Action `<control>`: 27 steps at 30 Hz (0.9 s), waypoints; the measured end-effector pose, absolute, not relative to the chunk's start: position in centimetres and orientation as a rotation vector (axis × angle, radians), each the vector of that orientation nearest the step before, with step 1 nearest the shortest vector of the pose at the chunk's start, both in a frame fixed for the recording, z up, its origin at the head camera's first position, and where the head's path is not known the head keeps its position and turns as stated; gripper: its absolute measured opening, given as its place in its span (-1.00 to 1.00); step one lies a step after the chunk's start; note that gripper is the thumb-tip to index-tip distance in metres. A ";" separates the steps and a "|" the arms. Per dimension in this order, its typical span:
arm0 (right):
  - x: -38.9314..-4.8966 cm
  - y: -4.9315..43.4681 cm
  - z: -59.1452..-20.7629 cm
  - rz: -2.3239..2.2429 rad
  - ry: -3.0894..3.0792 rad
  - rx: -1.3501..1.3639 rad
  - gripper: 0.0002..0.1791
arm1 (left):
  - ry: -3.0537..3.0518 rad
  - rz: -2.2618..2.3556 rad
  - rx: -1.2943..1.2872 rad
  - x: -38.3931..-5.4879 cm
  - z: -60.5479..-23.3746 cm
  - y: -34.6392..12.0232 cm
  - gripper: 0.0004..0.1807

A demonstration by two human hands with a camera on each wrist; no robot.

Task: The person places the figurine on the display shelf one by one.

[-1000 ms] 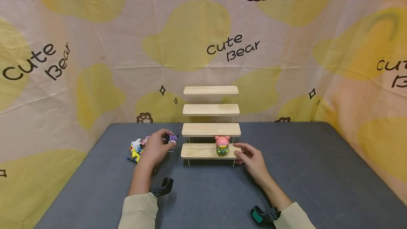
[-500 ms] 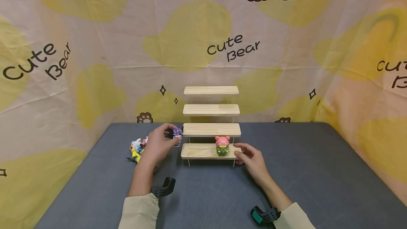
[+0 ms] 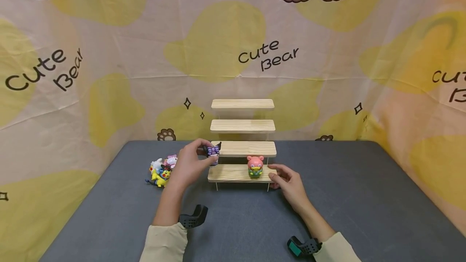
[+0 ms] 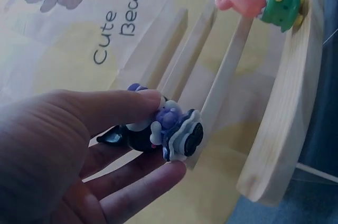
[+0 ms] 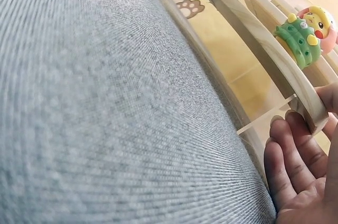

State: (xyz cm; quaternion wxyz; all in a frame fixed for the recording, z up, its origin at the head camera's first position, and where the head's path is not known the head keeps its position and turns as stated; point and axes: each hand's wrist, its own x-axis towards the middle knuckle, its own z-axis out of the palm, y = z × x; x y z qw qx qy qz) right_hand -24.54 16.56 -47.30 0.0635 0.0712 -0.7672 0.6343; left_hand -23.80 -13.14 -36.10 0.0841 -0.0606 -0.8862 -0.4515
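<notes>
My left hand (image 3: 189, 164) pinches a small purple, black and white figurine (image 3: 213, 153) between thumb and fingers. The figurine is held off the wood, just over the left end of the lowest tier of a stepped wooden display shelf (image 3: 227, 174). In the left wrist view its striped base (image 4: 182, 139) faces the shelf. A pink-hooded figurine (image 3: 255, 167) in green stands upright on the lowest tier, right of the middle. At that tier's right end my right hand (image 3: 289, 185) grips the board, thumb above and fingers below, as the right wrist view shows.
Several other figurines (image 3: 160, 174), among them yellow, white and pink ones, lie grouped on the dark grey table (image 3: 233, 225) left of the shelf. Behind the shelf hangs a printed cloth (image 3: 204, 43). The three upper tiers rise toward it.
My left hand has carried the purple and black figurine rightward, from beside the shelf to the lowest tier's left end. More of the grouped figurines now shows. My right hand has stayed in place.
</notes>
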 end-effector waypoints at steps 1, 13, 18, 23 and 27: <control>-24.5 16.6 -47.3 1.912 -2.317 0.218 -0.68 | -2.644 -1.344 -0.181 -23.8 -36.1 -13.0 -0.63; -24.6 16.6 -47.3 1.932 -2.317 0.219 -0.68 | -2.680 -1.286 -0.271 -23.6 -36.2 -11.7 -0.70; -24.5 16.5 -47.2 1.943 -2.312 0.222 -0.67 | -2.674 -1.298 -0.310 -23.7 -36.5 -11.4 -0.71; -24.3 16.4 -47.0 1.951 -2.312 0.216 -0.66 | -2.684 -1.302 -0.346 -23.9 -36.7 -11.0 -0.72; -24.3 16.4 -47.0 1.945 -2.314 0.217 -0.66 | -2.693 -1.314 -0.345 -24.0 -37.0 -10.9 -0.72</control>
